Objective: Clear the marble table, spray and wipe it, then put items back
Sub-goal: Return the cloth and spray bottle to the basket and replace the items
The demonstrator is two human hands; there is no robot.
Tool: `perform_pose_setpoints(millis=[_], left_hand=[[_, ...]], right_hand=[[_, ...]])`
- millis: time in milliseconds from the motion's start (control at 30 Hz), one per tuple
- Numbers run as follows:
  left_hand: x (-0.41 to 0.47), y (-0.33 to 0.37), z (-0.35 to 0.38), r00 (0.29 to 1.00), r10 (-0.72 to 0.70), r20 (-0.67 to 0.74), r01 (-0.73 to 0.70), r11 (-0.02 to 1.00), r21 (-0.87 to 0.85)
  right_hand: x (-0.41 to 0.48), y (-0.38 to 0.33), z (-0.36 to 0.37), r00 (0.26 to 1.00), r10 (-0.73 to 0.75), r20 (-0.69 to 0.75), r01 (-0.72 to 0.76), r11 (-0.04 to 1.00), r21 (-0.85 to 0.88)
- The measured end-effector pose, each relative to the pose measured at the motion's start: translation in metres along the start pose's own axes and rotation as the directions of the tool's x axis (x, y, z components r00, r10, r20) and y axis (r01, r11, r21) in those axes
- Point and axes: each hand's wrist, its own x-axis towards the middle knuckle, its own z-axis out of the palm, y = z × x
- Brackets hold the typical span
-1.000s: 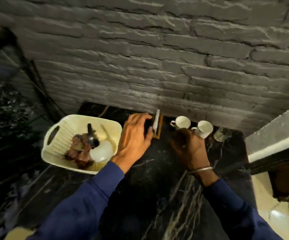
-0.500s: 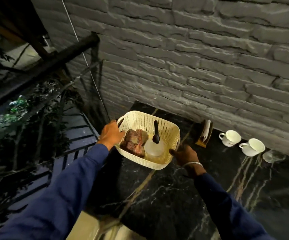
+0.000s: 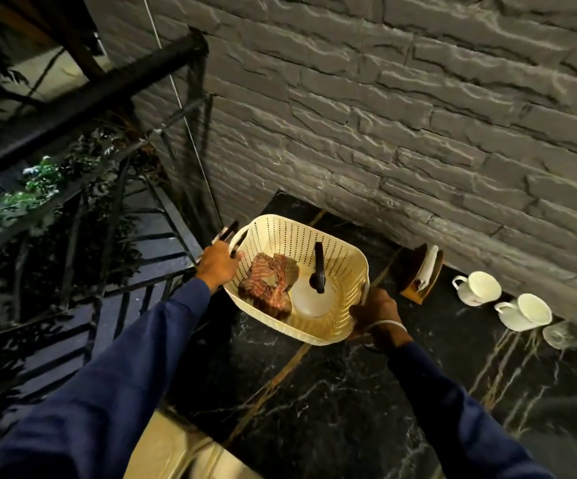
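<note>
A cream perforated plastic basket (image 3: 340, 271) sits at the far left corner of the black marble table (image 3: 332, 402), gripped at both ends by a person in dark blue sleeves. The left hand (image 3: 216, 266) is closed around the basket's left handle; two dark slender rods (image 3: 227, 232) project from this grip toward the far left, and what they are cannot be told. The right hand (image 3: 377, 314), with a thin pale bangle (image 3: 385, 324) at the wrist, is closed on the basket's near right rim. Whether the basket rests on the marble or is raised clear of it cannot be told.

Inside the basket lie a crumpled red-and-white striped cloth (image 3: 268, 283) on the left and, touching it on the right, a white spray bottle (image 3: 309, 299) with a dark nozzle head (image 3: 319, 271) pointing away from the viewer.

To the right of the basket, against the grey stone-brick wall (image 3: 401, 115), a brown wooden holder (image 3: 418, 274) stands with white paper napkins (image 3: 429, 264) upright in it. Farther right stand two white cups, one (image 3: 479, 288) nearer the holder and the other (image 3: 525, 314) just beside it, each with its handle to the left. A clear glass (image 3: 565, 335) lies at the right end of this row, close to the second cup.

Left of the table, a dark metal railing (image 3: 83, 102) with foliage (image 3: 41, 178) beyond it borders the scene.
</note>
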Motion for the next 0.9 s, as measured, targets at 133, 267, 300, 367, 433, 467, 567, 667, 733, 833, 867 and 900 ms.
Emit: perform_pose_setpoints(millis=[133, 267, 300, 367, 433, 467, 567, 667, 733, 833, 867, 900], left_hand=[[-0.026, -0.004, -0.020, 0.998, -0.029, -0.048, 0.025, 0.997, -0.079], [-0.066, -0.033, -0.053, 0.986, -0.116, -0.120, 0.102, 0.988, -0.115], [-0.076, -0.044, -0.061, 0.983, -0.128, -0.135, 0.111, 0.986, -0.124], [-0.101, -0.073, -0.079, 0.970, -0.182, -0.160, 0.160, 0.977, -0.142], [-0.134, -0.107, -0.097, 0.946, -0.267, -0.186, 0.245, 0.960, -0.133], [-0.153, -0.127, -0.106, 0.928, -0.310, -0.205, 0.287, 0.948, -0.135], [-0.212, -0.177, -0.127, 0.865, -0.435, -0.250, 0.391, 0.897, -0.207], [-0.268, -0.222, -0.147, 0.781, -0.563, -0.272, 0.503, 0.824, -0.260], [-0.302, -0.249, -0.159, 0.708, -0.636, -0.307, 0.568, 0.771, -0.288], [-0.343, -0.282, -0.169, 0.633, -0.694, -0.342, 0.626, 0.719, -0.301], [-0.355, -0.292, -0.172, 0.616, -0.707, -0.347, 0.637, 0.706, -0.309], [-0.363, -0.302, -0.174, 0.607, -0.713, -0.351, 0.640, 0.700, -0.316]], right_hand=[[-0.006, -0.010, 0.000, 0.998, -0.058, -0.005, 0.058, 0.998, -0.015], [-0.009, -0.033, 0.008, 0.978, -0.185, 0.095, 0.195, 0.973, -0.123], [-0.013, -0.044, 0.010, 0.971, -0.205, 0.122, 0.221, 0.967, -0.128], [-0.023, -0.067, 0.019, 0.954, -0.230, 0.194, 0.259, 0.956, -0.138], [-0.034, -0.090, 0.038, 0.917, -0.292, 0.272, 0.341, 0.927, -0.155], [-0.038, -0.102, 0.053, 0.888, -0.337, 0.312, 0.400, 0.902, -0.164], [-0.071, -0.139, 0.098, 0.807, -0.436, 0.398, 0.549, 0.802, -0.236], [-0.108, -0.169, 0.148, 0.691, -0.532, 0.489, 0.676, 0.716, -0.176], [-0.129, -0.185, 0.186, 0.625, -0.552, 0.552, 0.735, 0.654, -0.178], [-0.153, -0.202, 0.237, 0.546, -0.555, 0.627, 0.798, 0.572, -0.189], [-0.162, -0.206, 0.254, 0.528, -0.543, 0.653, 0.808, 0.557, -0.189], [-0.169, -0.210, 0.267, 0.530, -0.527, 0.664, 0.805, 0.559, -0.199]])
